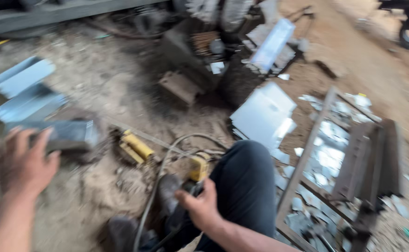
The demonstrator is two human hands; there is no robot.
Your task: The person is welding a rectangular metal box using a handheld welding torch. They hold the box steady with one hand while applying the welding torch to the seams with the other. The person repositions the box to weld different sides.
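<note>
Metal piece (69, 135), grey folded section, lies on dirt floor (97, 84) left of knee (246, 172). Left hand (22, 163) grasping its near end, fingers curled over. Right hand (202, 207), just left of knee, clenched on yellow power tool (192, 179) with cable (157, 186). Step, judged: positioning piece for tool work. Next move calls for steady piece, tool brought across, cable kept away.

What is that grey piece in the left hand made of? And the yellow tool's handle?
The grey piece under the left hand looks like thin bent sheet metal: dull silver-grey, with a pale sheen like the folded sheets nearby. Blur leaves this uncertain. The yellow tool held by the right hand seems to have a plastic body; its dark grip is mostly hidden.
</note>
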